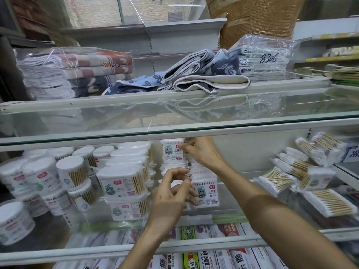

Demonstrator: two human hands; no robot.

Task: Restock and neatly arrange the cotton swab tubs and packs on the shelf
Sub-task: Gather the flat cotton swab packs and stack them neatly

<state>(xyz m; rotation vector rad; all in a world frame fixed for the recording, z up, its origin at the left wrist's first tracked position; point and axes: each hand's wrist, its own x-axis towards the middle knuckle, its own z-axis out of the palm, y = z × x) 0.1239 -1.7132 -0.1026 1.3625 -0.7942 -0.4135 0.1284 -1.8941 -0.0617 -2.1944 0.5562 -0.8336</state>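
While upright, pack [172, 152] in right hand [202, 152].

The upper swab pack [172, 152], held at the fingertips of the right hand [202, 152], reads "棉签" and "78"; the lower swab pack [206, 193], just right of the fingers of the left hand [172, 191], reads the same; far above the fingers, a wrapped towel bundle [266, 59] bears a handwritten "8306"; below them, a box [194, 259] says "PLASTIC".

round tub [13, 222]: cut by left edge | loose packs [318, 150]: blurred | bottom boxes [211, 257]: cut off
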